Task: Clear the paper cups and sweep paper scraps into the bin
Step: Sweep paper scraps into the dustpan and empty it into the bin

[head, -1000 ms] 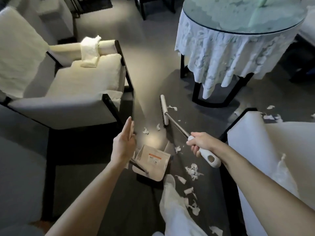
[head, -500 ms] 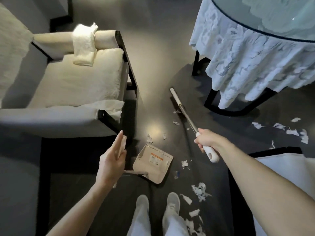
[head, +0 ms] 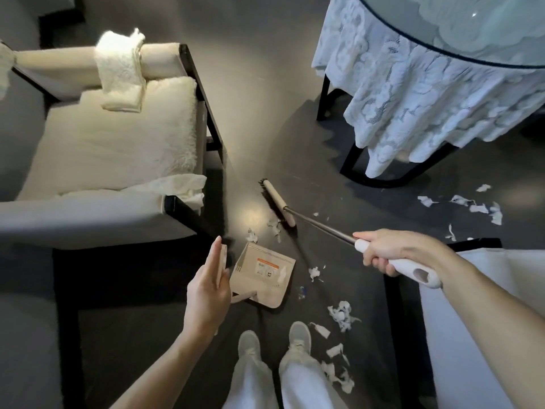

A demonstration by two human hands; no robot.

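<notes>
My right hand [head: 392, 249] grips the white handle of a long broom [head: 413, 270]. Its brush head [head: 277, 202] rests on the dark floor just beyond a beige dustpan [head: 262, 276]. The pan sits on the floor in front of my shoes. My left hand [head: 206, 290] has straight fingers lying along the top of the pan's upright handle; the thumb is hidden. Small paper scraps [head: 274, 225] lie between brush and pan. More scraps [head: 342, 315] lie right of my feet, and others [head: 472, 205] below the table. No paper cup or bin is in view.
A cream armchair [head: 118, 143] with a black frame stands at the left, close to the pan. A round glass table with a lace cloth [head: 413, 98] fills the upper right. A white-covered chair [head: 472, 320] crowds the right edge.
The view has tilted down toward my feet. The brush head has swung and drawn closer to the scraps beside the pan. My left hand stays at the pan handle.
</notes>
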